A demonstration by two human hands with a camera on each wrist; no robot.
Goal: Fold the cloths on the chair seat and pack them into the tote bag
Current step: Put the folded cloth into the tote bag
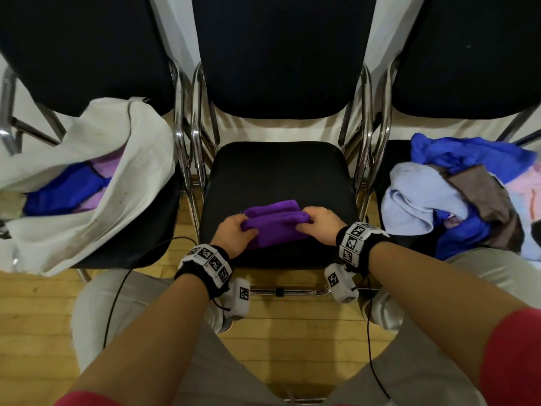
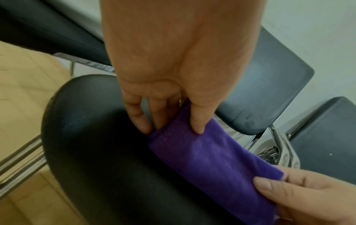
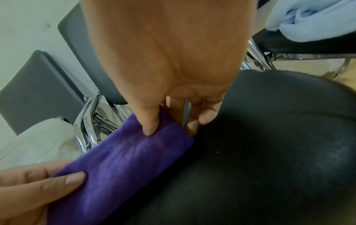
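Three chairs stand side by side: on the seat of the middle chair (image 1: pixel 278 165) lies a folded cloth (image 1: pixel 275 222), near the front edge. The left hand (image 1: pixel 234 231) holds its left end and the right hand (image 1: pixel 320 224) holds its right end. On the left chair rests the tote bag (image 1: pixel 87 177) with cloths inside, and on the right chair lies a pile of loose cloths (image 1: pixel 456 194).

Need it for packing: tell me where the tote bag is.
In the head view, the tote bag lies open on the left chair, beside the middle chair.
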